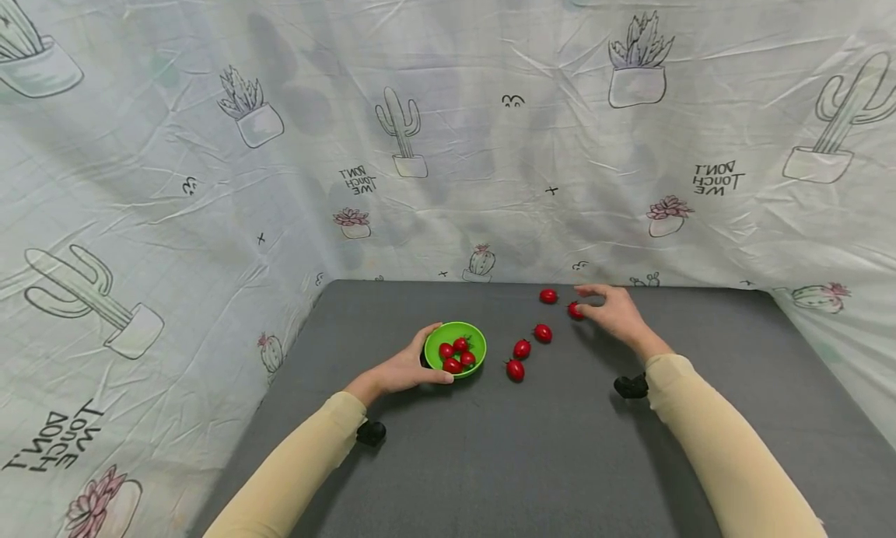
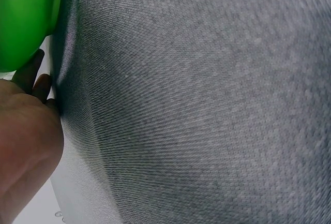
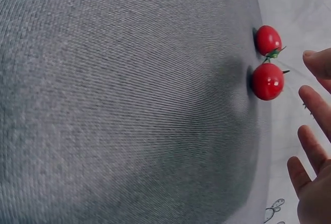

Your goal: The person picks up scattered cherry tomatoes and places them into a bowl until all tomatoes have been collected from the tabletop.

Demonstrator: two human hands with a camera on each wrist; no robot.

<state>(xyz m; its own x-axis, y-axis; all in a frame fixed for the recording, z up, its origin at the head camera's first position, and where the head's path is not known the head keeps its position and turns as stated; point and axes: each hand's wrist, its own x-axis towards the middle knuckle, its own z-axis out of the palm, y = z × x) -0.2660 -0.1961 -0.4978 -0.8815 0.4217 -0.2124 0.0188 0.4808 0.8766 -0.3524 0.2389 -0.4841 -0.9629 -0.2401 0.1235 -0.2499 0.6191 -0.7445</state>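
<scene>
My left hand (image 1: 409, 366) holds a small round green bowl (image 1: 429, 338) by its side, thumb along the near rim and fingers round the far side. Several red cherry tomatoes (image 1: 452, 365) lie inside it. In the left wrist view the bowl's outer wall (image 2: 26, 19) rises beside the fingers. Over the far right part of the table, my right hand (image 1: 616, 314) reaches with fingers spread beside a cherry tomato (image 1: 575, 311). The right wrist view shows a gap between those fingers and a cherry tomato (image 3: 267, 81) with a green stem; another tomato (image 3: 268, 40) sits just behind it.
More cherry tomatoes lie between the bowl and my right hand: one at the back (image 1: 548, 296), one midway (image 1: 543, 333), and a close pair, the nearer tomato (image 1: 515, 370) in front. A cactus-printed cloth (image 1: 448, 134) hangs behind the grey table (image 1: 532, 460).
</scene>
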